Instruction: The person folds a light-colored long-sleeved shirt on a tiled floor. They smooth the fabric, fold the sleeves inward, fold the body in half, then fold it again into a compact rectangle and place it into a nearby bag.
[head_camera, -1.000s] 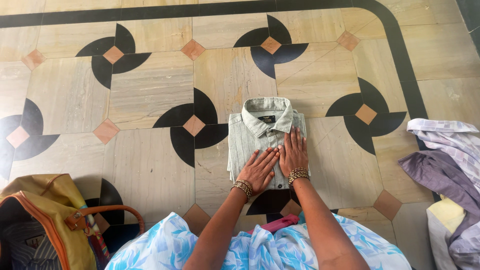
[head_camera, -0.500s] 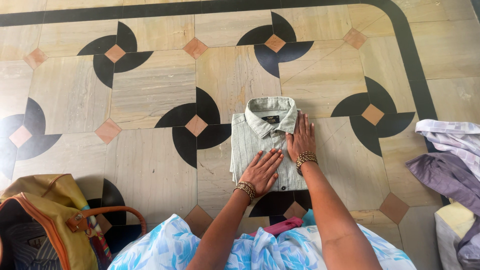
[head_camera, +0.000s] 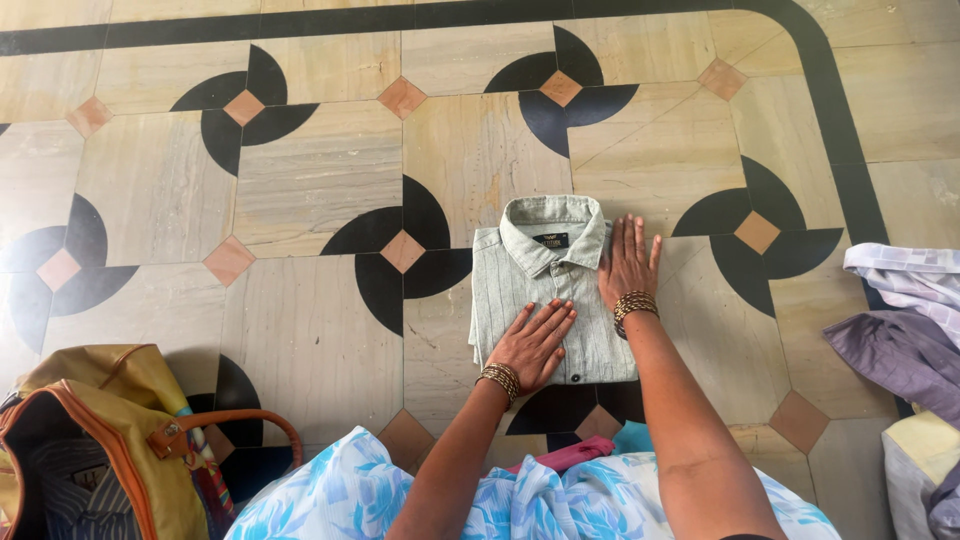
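A folded pale grey-green striped shirt (head_camera: 520, 290) lies collar-up on the patterned tile floor (head_camera: 300, 180). My left hand (head_camera: 535, 345) rests flat on the shirt's lower middle, fingers slightly spread. My right hand (head_camera: 630, 265) lies flat at the shirt's upper right edge, partly on the shirt and partly over the floor, fingers pointing away from me. Both wrists carry gold bangles. Neither hand grips anything.
An open yellow and orange bag (head_camera: 100, 440) with clothes inside stands at the lower left. A pile of purple, checked and yellow garments (head_camera: 900, 340) lies at the right edge. My blue and white floral garment (head_camera: 520, 500) fills the bottom centre.
My right hand has slid from the shirt's middle up and outward to its upper right edge. My left hand stays pressed on the lower middle. The view has shifted slightly.
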